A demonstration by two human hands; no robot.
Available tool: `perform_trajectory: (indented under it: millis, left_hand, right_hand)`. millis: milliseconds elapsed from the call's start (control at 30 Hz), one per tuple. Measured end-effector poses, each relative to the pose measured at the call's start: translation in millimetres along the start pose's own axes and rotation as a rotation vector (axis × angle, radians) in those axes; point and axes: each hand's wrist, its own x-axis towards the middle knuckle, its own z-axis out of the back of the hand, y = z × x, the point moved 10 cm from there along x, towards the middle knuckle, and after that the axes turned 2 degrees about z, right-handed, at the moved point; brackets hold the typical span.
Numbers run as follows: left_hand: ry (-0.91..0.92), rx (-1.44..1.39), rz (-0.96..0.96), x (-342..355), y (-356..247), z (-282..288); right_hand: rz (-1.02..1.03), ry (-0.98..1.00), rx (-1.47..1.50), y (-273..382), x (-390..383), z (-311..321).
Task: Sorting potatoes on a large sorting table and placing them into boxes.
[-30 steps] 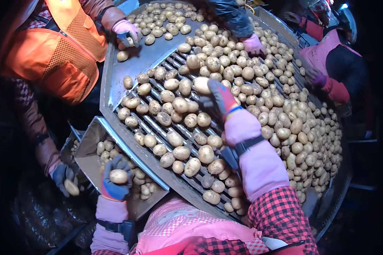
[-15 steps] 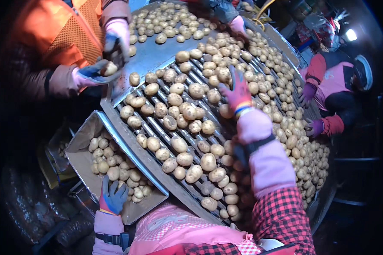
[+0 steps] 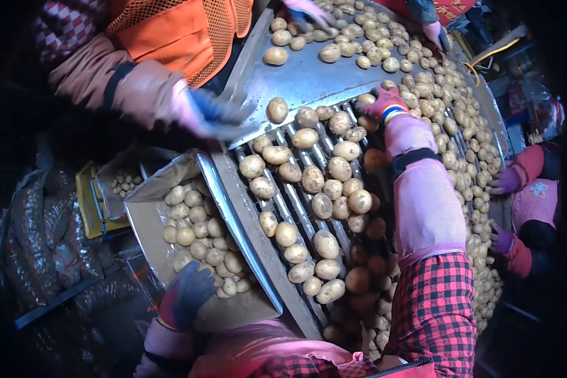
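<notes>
My left hand, in a grey and pink glove, lies over potatoes in an open carton. Its fingers stretch out over the potatoes at the near end, their tips partly out of sight. My right arm reaches far across a table of metal rollers strewn with potatoes. My right hand, in a red glove, rests among potatoes near the smooth metal plate, with its fingers apart and bent down. A loose potato is just below its palm.
Across to the left, a person in an orange vest holds a blurred gloved hand by the table's corner. Another person's gloved hands touch the heap at the right. Filled sacks and a yellow crate stand left.
My view has shifted, so the table sits farther right. My right hand has moved farther across the rollers, toward the metal plate. My left hand is still over the carton.
</notes>
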Motion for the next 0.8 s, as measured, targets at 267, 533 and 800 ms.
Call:
perform_trajectory:
  millis: [267, 533, 800]
  left_hand:
    - [0.008, -0.306, 0.058, 102.8, -30.7, -135.6]
    - [-0.087, -0.547, 0.31, 54.9, 15.6, -78.3]
    - [-0.645, 0.12, 0.032, -4.4, -8.8, 18.7]
  right_hand:
    - [0.558, -0.405, 0.603, 83.6, -227.2, 58.2]
    - [0.503, -0.356, 0.34, -0.5, -245.2, -10.3]
    - [0.389, -0.364, 0.328, 58.6, -211.6, 0.5]
